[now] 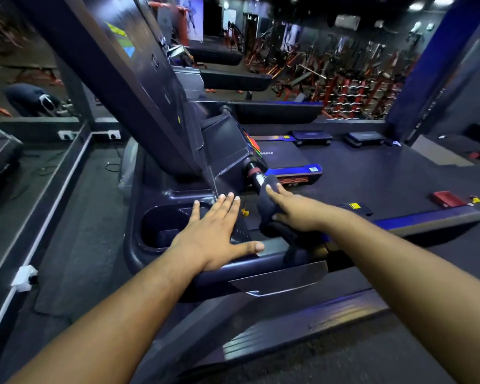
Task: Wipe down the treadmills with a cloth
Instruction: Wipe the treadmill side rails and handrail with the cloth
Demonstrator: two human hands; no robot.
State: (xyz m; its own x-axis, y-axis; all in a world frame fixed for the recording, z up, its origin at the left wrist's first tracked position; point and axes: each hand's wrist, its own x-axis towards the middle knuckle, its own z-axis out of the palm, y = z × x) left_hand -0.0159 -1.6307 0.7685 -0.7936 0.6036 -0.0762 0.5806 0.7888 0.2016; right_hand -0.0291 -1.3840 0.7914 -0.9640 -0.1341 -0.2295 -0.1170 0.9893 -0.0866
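Dim gym, ceiling spotlights far right, wide-angle edge warp, slight blur.

Two hands (pixel 214 234) (pixel 294 209), one cloth (pixel 272 217), two step platforms (pixel 311 137) (pixel 365 138).

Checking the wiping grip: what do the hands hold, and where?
The right hand grips the dark cloth around the treadmill handlebar. The left hand lies flat, holding nothing.

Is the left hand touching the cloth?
Apart. Head view: left hand rests flat on the console tray; a clear gap separates it from the cloth under the right hand.
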